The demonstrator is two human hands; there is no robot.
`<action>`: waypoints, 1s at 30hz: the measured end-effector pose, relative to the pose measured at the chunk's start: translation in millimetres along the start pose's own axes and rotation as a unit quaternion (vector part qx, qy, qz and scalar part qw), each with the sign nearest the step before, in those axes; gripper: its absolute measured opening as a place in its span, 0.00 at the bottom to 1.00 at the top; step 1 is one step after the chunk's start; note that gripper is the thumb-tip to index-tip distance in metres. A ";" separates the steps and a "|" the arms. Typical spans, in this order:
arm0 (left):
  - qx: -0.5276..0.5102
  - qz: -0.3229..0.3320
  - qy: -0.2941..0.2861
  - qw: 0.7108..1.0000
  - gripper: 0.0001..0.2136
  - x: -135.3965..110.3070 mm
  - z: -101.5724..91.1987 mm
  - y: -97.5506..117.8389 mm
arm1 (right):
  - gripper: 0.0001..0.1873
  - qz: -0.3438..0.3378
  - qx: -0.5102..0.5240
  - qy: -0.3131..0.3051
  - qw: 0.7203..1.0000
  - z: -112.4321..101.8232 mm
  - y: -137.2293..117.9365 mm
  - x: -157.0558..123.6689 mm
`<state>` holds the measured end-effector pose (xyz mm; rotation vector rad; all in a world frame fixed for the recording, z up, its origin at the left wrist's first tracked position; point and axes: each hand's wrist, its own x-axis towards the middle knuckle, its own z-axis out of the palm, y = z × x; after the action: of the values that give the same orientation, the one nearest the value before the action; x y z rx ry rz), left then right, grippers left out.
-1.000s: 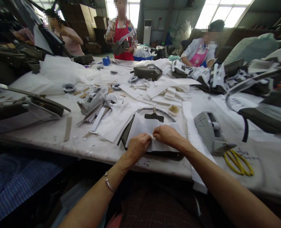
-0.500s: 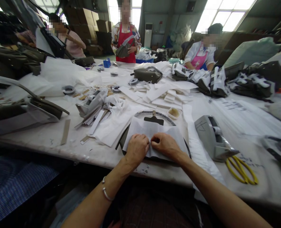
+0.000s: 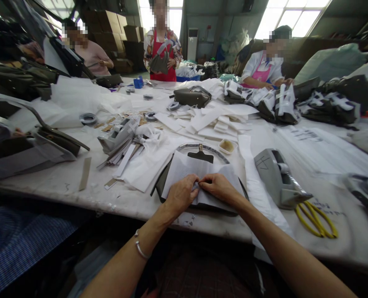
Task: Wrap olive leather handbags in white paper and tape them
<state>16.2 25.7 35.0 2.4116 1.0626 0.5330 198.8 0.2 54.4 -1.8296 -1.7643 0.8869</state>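
Observation:
A dark olive handbag (image 3: pixel 161 183) lies on the table in front of me. A white paper sheet (image 3: pixel 178 167) covers most of it. Beyond the sheet's far edge show a dark tab with a metal clasp (image 3: pixel 200 155) and a wrapped, curved handle (image 3: pixel 221 156). My left hand (image 3: pixel 183 192) is closed on the paper near its middle, its fingers curled. Beside it, nearly touching, my right hand (image 3: pixel 217 187) pinches the same sheet. The fingertips meet over the bag, and the paper is puckered between them. What lies under the sheet is hidden.
A grey tape dispenser (image 3: pixel 272 176) and yellow-handled scissors (image 3: pixel 316 221) are on the right. A small dish (image 3: pixel 227 146) sits behind the bag. Paper strips (image 3: pixel 123 159) and another bag (image 3: pixel 52 145) lie left. Several people work across the table.
My hands have come closer together, the fingertips now nearly meeting on the paper. At the far left another person's hand and a tape roll have come into view.

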 end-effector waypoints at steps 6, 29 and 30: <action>0.020 0.003 -0.013 1.000 0.05 -0.3 -3.9 4.6 | 0.12 -0.026 -0.029 0.011 0.999 3.8 -1.5 -2.1; 0.023 0.085 0.000 0.996 0.08 -4.7 2.8 -4.7 | 0.07 -0.062 -0.162 0.055 0.983 7.9 2.9 -6.7; 0.034 0.094 -0.007 0.995 0.09 -4.1 3.2 -4.9 | 0.07 -0.054 -0.154 0.062 0.985 8.6 4.1 -6.5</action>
<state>12.4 24.7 29.0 2.5888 0.8653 0.5500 195.8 -7.6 46.4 -1.9059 -1.9857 0.4676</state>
